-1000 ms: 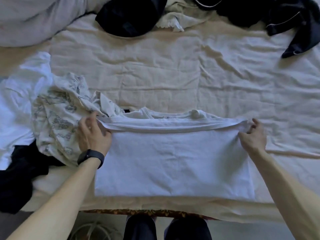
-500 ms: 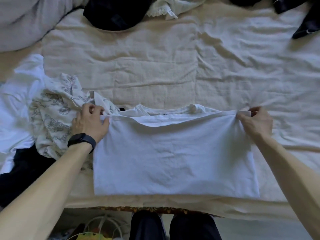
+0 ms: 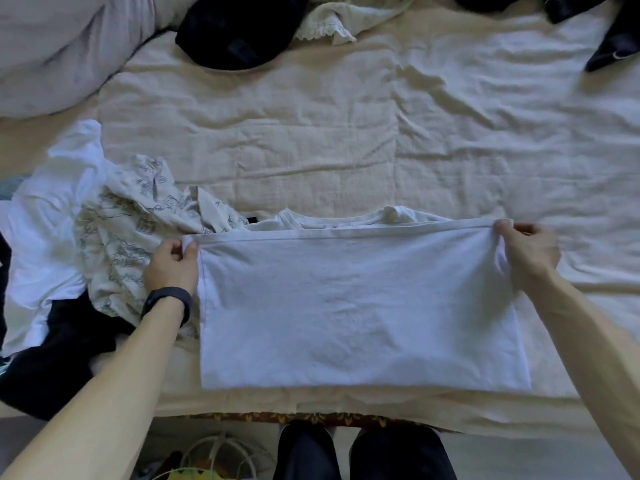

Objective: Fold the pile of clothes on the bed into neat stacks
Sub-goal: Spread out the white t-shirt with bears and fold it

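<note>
Fingers [image 3: 189, 250] of left hand [image 3: 171, 265] and right hand [image 3: 531, 252] are pinched on T-shirt [image 3: 356, 306] hem corners, best kept taut and level.

Shirt [image 3: 360, 306] on bed [image 3: 346, 140]; pile [image 3: 114, 244] left

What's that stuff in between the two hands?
The white T-shirt. In the head view, its far edge stretches from the left hand, which pinches one corner, to the right hand, which pinches the other.
</note>
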A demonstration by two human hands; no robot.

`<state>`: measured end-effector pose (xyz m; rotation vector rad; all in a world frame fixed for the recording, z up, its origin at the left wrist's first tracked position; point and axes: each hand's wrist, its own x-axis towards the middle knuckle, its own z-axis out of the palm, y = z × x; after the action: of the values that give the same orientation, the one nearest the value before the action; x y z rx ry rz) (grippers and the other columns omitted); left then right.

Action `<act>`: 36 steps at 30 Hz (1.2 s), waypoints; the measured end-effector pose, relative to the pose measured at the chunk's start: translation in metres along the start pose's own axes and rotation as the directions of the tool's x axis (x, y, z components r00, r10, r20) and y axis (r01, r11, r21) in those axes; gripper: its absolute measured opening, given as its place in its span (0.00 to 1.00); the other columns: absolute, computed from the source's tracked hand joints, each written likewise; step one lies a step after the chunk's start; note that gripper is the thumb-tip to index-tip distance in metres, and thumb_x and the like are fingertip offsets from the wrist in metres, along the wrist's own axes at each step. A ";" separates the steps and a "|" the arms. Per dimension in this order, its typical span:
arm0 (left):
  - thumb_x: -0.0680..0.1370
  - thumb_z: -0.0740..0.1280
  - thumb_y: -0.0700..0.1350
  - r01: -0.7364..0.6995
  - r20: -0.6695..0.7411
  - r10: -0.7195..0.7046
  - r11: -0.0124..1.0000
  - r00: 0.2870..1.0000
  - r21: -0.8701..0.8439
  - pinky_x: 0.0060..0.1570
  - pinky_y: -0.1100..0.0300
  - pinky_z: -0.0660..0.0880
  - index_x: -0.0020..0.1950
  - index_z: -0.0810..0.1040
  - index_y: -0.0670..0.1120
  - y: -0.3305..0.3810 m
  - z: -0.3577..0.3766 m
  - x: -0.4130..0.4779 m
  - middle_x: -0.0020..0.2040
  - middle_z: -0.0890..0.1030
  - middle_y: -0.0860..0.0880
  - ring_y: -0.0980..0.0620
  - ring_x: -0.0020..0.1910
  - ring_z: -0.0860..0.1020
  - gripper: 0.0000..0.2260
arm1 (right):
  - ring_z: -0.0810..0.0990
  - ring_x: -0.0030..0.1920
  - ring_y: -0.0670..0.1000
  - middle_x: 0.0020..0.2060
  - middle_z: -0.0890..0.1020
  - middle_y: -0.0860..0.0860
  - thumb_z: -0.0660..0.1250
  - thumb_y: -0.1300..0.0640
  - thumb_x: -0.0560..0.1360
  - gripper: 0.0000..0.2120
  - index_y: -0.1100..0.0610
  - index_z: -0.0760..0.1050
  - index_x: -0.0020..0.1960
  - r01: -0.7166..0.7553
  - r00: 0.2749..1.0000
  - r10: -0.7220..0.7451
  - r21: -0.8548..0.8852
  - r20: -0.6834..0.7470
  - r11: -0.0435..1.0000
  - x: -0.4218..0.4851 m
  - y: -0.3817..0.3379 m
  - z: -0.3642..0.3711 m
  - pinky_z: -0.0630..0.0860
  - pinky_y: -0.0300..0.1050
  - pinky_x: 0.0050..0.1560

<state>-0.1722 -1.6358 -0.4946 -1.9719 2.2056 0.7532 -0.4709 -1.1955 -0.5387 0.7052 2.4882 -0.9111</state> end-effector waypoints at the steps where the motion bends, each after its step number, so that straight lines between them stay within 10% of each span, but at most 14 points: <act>1: 0.80 0.66 0.54 -0.018 -0.034 0.016 0.999 0.999 -0.037 0.45 0.56 0.67 0.48 0.75 0.46 -0.001 0.000 -0.002 0.39 0.77 0.49 0.45 0.43 0.74 0.11 | 0.81 0.56 0.54 0.52 0.85 0.54 0.69 0.44 0.76 0.16 0.54 0.83 0.57 0.029 1.000 -0.029 0.009 0.002 1.000 0.000 0.000 -0.001 0.71 0.42 0.54; 9: 0.81 0.66 0.53 0.007 -0.160 -0.062 0.946 0.985 -0.323 0.56 0.52 0.75 0.59 0.77 0.45 -0.007 -0.002 -0.003 0.50 0.80 0.48 0.48 0.49 0.78 0.14 | 0.77 0.49 0.48 0.49 0.80 0.49 0.66 0.47 0.79 0.12 0.51 0.78 0.58 0.158 0.982 -0.139 0.159 -0.129 0.975 -0.002 -0.001 0.004 0.71 0.39 0.50; 18: 0.81 0.64 0.55 0.025 -0.097 -0.048 0.974 0.994 -0.225 0.51 0.49 0.76 0.51 0.74 0.48 0.010 0.017 0.019 0.44 0.77 0.48 0.45 0.45 0.76 0.11 | 0.80 0.59 0.57 0.57 0.84 0.55 0.64 0.47 0.80 0.16 0.55 0.78 0.61 0.145 0.980 -0.138 0.038 -0.143 0.989 0.025 -0.008 0.029 0.74 0.48 0.62; 21: 0.80 0.64 0.53 -0.149 -0.222 0.133 0.987 0.966 -0.053 0.55 0.48 0.71 0.65 0.73 0.43 0.010 0.025 -0.001 0.60 0.76 0.41 0.38 0.59 0.74 0.18 | 0.75 0.65 0.60 0.62 0.80 0.58 0.63 0.47 0.80 0.21 0.56 0.74 0.68 0.178 0.967 -0.191 -0.088 -0.168 0.980 0.002 -0.011 0.029 0.66 0.49 0.67; 25: 0.77 0.65 0.52 -0.652 -0.081 0.692 0.708 0.718 0.270 0.64 0.41 0.66 0.72 0.72 0.43 0.012 0.060 -0.076 0.72 0.70 0.39 0.41 0.70 0.67 0.25 | 0.68 0.73 0.63 0.73 0.72 0.61 0.67 0.51 0.80 0.24 0.61 0.71 0.73 0.473 0.850 -0.520 -0.312 -0.084 0.824 -0.086 0.002 0.050 0.62 0.59 0.72; 29: 0.79 0.52 0.61 -0.873 0.432 0.773 0.319 0.465 0.368 0.73 0.39 0.45 0.79 0.63 0.52 0.018 0.117 -0.134 0.81 0.57 0.49 0.47 0.78 0.53 0.29 | 0.59 0.80 0.57 0.80 0.63 0.55 0.61 0.46 0.81 0.28 0.54 0.66 0.79 0.740 0.669 -0.654 -0.397 0.352 0.544 -0.154 0.027 0.102 0.56 0.62 0.76; 36: 0.80 0.35 0.67 -0.741 0.387 0.702 0.300 0.598 0.601 0.71 0.44 0.26 0.80 0.36 0.60 -0.001 0.115 -0.024 0.81 0.36 0.54 0.53 0.79 0.34 0.29 | 0.39 0.82 0.50 0.83 0.43 0.49 0.44 0.33 0.81 0.33 0.41 0.43 0.83 0.698 0.680 -0.595 -0.626 0.428 0.347 -0.070 0.014 0.116 0.28 0.56 0.76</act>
<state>-0.1968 -1.5667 -0.5858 -0.4865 2.7066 -0.1248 -0.3849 -1.2872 -0.5917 -0.6937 2.6636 0.0181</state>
